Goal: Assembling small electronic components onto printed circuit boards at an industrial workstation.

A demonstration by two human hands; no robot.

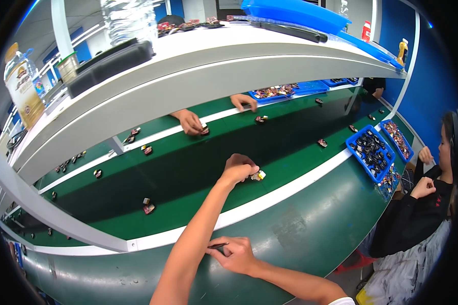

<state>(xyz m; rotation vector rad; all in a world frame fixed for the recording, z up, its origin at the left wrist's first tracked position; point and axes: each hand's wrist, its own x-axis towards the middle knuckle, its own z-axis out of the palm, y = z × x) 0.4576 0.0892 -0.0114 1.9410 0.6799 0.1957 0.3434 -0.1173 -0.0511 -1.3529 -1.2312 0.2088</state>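
Stretched out over the green conveyor belt (188, 203), my left hand (238, 169) has its fingers closed on a small part with white and yellow bits (259, 175), at or just above the belt. My right hand (236, 254) is nearer me, over the green worktop (300, 223). Its thumb and fingers pinch a small, slim dark piece (218, 246), whose kind I cannot make out, and my left forearm passes just beside it. Similar small assemblies lie along the belt, one with a white block (147, 207) at the near left and another (322, 143) to the right.
Blue trays of black parts (371, 152) and of coloured small parts (397, 140) stand at the right, beside a person in black (412, 218). Across the belt, another person's hands (191, 123) handle an assembly. A white shelf (213, 76) spans overhead, its post (61, 213) at left.
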